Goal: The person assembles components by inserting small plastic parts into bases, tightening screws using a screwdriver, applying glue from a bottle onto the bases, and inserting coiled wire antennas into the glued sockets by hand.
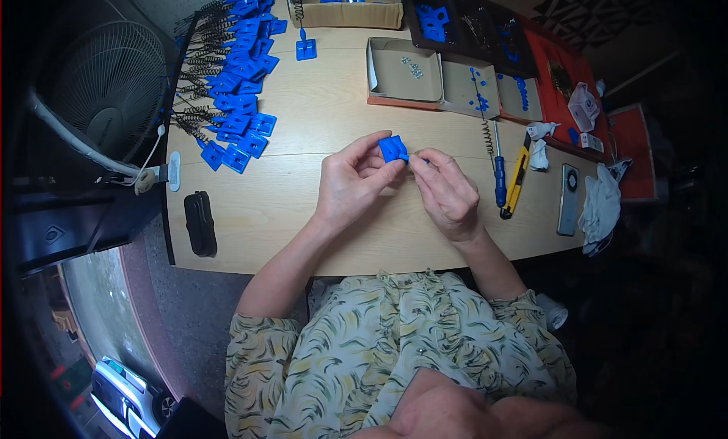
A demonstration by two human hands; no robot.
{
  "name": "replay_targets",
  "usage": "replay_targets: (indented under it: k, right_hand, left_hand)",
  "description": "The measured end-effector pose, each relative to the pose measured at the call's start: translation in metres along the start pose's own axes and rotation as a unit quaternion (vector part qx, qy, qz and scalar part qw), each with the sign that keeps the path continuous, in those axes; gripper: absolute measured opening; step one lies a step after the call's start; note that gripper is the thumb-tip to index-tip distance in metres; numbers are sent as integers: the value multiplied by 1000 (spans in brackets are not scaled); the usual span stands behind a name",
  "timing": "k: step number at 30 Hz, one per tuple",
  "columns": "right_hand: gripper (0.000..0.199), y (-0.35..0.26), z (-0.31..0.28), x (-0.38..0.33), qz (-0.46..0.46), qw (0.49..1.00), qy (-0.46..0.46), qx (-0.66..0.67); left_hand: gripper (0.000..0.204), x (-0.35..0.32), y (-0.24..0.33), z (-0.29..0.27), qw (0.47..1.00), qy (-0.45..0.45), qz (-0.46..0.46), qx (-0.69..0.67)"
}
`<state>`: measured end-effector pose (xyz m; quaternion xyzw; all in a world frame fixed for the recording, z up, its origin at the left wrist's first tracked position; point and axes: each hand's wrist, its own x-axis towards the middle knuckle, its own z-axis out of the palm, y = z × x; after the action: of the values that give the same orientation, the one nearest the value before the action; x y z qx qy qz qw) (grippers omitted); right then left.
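Blue plastic piece [393,148] between left hand [350,180] and right hand [447,190].

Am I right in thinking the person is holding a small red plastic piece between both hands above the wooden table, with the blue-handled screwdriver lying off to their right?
Not quite: the head view shows the plastic piece is blue, not red. The left hand and right hand do hold it together above the wooden table, and the blue-handled screwdriver does lie to their right.

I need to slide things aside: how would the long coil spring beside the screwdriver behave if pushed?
The coil spring looks thin and long, so it would probably flex and roll toward the blue-handled screwdriver. It seems light, likely snagging rather than sliding cleanly.
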<state>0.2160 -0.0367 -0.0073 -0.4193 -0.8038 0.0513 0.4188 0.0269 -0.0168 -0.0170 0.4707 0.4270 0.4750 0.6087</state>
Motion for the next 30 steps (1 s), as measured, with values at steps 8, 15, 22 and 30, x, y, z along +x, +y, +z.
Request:
replay_targets:
  k: [8,15,22,30]
  right_hand:
    - [40,-17,4,-5,-8,1000,-25,-4]
    - [31,-20,-2,2,40,996,-23,75]
    - [21,-11,2,-2,187,963,-7,195]
    - [17,-17,1,-5,271,919,-4,288]
  left_hand:
    - [44,-3,-2,2,999,26,16,39]
    - [46,-5,-5,2,998,24,47,35]
    - [47,-3,-5,-1,997,0,64,32]
    - [46,-1,-1,-4,990,-57,-47,-121]
